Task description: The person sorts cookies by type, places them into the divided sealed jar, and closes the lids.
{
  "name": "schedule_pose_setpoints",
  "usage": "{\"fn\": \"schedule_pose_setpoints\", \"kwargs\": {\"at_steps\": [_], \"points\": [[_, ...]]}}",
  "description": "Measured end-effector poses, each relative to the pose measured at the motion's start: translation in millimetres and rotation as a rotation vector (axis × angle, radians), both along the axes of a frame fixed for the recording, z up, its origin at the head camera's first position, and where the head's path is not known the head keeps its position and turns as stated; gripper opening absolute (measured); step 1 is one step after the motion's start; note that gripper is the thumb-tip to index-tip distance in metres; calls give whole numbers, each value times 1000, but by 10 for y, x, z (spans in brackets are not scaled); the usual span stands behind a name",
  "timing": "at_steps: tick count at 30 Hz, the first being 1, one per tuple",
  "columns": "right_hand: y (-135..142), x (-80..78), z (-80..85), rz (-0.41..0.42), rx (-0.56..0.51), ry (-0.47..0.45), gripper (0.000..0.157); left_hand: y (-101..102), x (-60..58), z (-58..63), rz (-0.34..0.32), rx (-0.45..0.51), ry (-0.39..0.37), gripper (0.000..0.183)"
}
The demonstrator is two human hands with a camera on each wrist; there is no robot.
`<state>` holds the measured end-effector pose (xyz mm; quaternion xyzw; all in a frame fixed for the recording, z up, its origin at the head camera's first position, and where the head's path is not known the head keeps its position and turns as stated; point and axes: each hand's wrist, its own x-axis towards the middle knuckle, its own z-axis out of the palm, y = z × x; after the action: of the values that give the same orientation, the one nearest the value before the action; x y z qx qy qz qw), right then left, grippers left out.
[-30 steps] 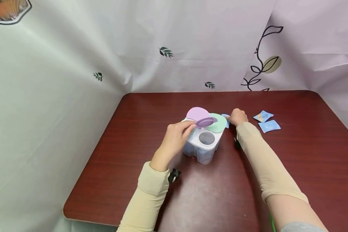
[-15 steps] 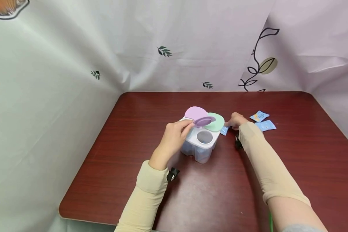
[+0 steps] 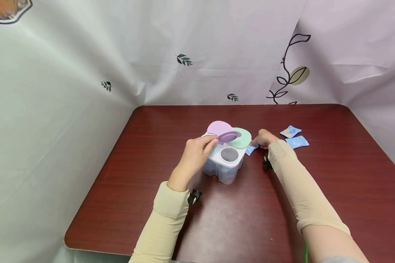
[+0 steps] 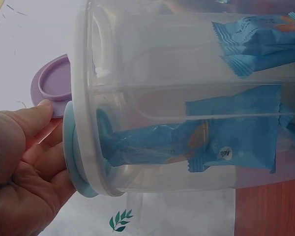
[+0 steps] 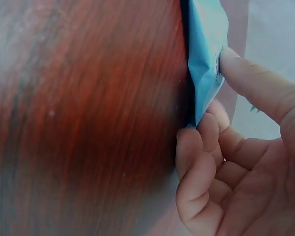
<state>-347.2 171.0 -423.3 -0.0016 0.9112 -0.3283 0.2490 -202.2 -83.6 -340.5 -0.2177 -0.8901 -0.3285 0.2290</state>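
Observation:
In the head view, my left hand pinches the tab of a raised purple lid on a clear divided container with a white top. Below that lid, a round opening is uncovered. The left wrist view shows several blue packets inside, through the clear wall. To the right of the container, my right hand is at a small blue packet close to the table. In the right wrist view, the thumb presses the packet while curled fingers meet its lower edge.
Lilac and mint green lids lie closed on the container's top; a light blue lid shows in the left wrist view. Two more blue packets lie farther right on the dark red table. Pale cloth hangs behind.
My right hand has drawn the packet nearer to me along the container's right side. The left hand keeps the purple lid raised. The view has shifted slightly.

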Motion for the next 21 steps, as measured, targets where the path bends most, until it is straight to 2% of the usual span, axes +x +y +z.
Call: {"fn": "schedule_pose_setpoints", "kwargs": {"at_steps": [2, 7, 9, 11, 14, 17, 21], "points": [[3, 16, 6, 8, 22, 26, 27, -2, 3, 0, 2, -1, -5, 16], [-36, 121, 95, 18, 197, 194, 35, -6, -3, 5, -2, -5, -7, 16], [-63, 139, 119, 23, 237, 233, 34, -7, -2, 10, -1, 0, -2, 16], [-71, 127, 123, 37, 228, 219, 32, -8, -4, 13, 0, 6, 6, 15], [-39, 93, 90, 37, 159, 130, 33, -6, -11, 11, -4, 0, 15, 15], [3, 63, 34, -16, 92, 33, 34, 0, -17, 2, -11, -8, 14, 15], [30, 44, -28, -112, 53, 35, 36, 3, -14, -11, -6, 1, 9, 15]]}}
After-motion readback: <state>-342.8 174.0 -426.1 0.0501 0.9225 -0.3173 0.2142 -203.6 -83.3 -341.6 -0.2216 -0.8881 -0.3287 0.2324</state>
